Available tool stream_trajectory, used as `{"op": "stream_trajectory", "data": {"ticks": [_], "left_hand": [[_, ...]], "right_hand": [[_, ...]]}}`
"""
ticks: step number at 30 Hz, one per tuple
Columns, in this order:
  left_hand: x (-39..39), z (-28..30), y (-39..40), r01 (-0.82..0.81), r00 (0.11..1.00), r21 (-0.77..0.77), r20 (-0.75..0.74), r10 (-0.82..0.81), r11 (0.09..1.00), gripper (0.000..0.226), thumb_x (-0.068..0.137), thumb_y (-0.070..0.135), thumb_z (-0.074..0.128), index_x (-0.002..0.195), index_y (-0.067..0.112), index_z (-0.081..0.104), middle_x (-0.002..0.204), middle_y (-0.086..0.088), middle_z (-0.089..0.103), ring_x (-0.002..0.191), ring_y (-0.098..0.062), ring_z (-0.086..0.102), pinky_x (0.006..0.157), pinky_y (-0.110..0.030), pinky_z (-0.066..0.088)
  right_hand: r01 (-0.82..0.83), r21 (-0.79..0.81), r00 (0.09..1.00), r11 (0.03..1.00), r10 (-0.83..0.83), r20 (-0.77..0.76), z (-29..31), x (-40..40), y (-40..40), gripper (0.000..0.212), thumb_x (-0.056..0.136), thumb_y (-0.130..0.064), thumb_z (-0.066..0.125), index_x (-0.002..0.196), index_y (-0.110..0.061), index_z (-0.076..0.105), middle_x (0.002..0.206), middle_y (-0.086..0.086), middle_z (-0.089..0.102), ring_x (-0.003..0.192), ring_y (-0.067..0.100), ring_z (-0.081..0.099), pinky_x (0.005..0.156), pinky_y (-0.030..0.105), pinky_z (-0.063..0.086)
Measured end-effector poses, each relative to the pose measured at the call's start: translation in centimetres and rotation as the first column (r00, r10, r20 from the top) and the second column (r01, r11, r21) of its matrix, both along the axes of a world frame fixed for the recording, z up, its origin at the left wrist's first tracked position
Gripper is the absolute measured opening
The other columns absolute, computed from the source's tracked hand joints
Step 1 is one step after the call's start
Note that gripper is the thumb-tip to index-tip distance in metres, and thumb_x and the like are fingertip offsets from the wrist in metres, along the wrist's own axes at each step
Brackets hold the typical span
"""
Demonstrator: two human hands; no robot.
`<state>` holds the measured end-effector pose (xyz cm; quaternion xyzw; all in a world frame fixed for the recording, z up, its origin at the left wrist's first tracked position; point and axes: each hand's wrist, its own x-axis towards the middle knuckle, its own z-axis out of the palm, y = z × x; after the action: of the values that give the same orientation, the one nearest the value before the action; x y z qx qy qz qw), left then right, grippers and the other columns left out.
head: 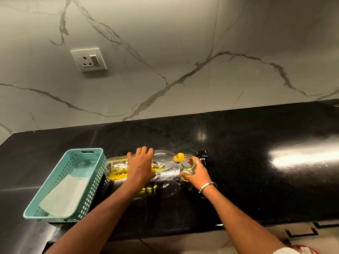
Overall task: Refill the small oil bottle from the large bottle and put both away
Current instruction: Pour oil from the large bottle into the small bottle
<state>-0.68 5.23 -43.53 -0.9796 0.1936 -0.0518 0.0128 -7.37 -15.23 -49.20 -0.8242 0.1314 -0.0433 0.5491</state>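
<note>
The left grip (141, 166) is wrapped over the middle of the large bottle (128, 166), fingers curled across its far side, holding it tipped almost flat above the black table (256, 162). The right grip (195, 173) clasps the small oil bottle (187, 166), a clear glass jar-like vessel, with the fingers curled round its lower body and the mouth tilted toward the left. The large bottle's yellow neck (180, 157) lies right at the rim of the small bottle's open mouth. Yellow oil pools along the lower side of the large bottle, mostly in its left half; whether any is flowing into the small bottle cannot be told. A metal bangle (207, 186) sits on the right wrist.

Just right of and beyond the small bottle, a small black cap-like piece (201, 155) stands on the table. To the left, just beside the base of the large bottle, sits a teal perforated basket (91, 189) with a white sheet (64, 195) lying in its bottom. Behind the table rises a marble-veined wall (183, 52) carrying a socket with a switch (89, 59) at the far left.
</note>
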Motion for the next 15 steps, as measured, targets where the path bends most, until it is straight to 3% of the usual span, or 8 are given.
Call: {"op": "stream_trajectory", "data": {"ticks": [8, 12, 15], "left_hand": [[0.03, 0.67, -0.59, 0.014, 0.998, 0.018, 0.059, -0.015, 1.000, 0.067, 0.073, 0.030, 0.076, 0.131, 0.023, 0.044, 0.124, 0.001, 0.047, 0.118, -0.019, 0.043, 0.108, -0.053, 0.028], [-0.02, 0.93, -0.82, 0.014, 0.997, 0.026, 0.074, -0.016, 1.000, 0.067, 0.072, 0.028, 0.076, 0.131, 0.023, 0.044, 0.124, 0.001, 0.047, 0.118, -0.019, 0.043, 0.108, -0.053, 0.027], [-0.01, 1.00, -0.93, 0.021, 0.997, 0.041, 0.076, -0.024, 0.999, 0.067, 0.072, 0.027, 0.077, 0.131, 0.023, 0.045, 0.124, 0.000, 0.048, 0.119, -0.020, 0.044, 0.108, -0.053, 0.027]], "right_hand": [[-0.013, -0.006, 1.000, 1.000, 0.013, 0.001, 0.22, -0.13, 0.01, 0.059, 0.070, -0.015, 0.081, 0.117, -0.023, 0.047, 0.105, -0.011, 0.054, 0.097, 0.005, 0.053, 0.081, 0.010, 0.037], [-0.011, 0.012, 1.000, 1.000, 0.011, -0.005, 0.10, -0.15, -0.03, 0.058, 0.070, -0.014, 0.081, 0.115, -0.025, 0.046, 0.105, -0.011, 0.055, 0.096, 0.005, 0.055, 0.087, 0.019, 0.043], [-0.016, 0.017, 1.000, 1.000, 0.016, -0.010, 0.19, -0.19, 0.01, 0.057, 0.071, -0.013, 0.080, 0.116, -0.023, 0.047, 0.099, -0.016, 0.053, 0.091, 0.001, 0.054, 0.081, 0.014, 0.039]]}}
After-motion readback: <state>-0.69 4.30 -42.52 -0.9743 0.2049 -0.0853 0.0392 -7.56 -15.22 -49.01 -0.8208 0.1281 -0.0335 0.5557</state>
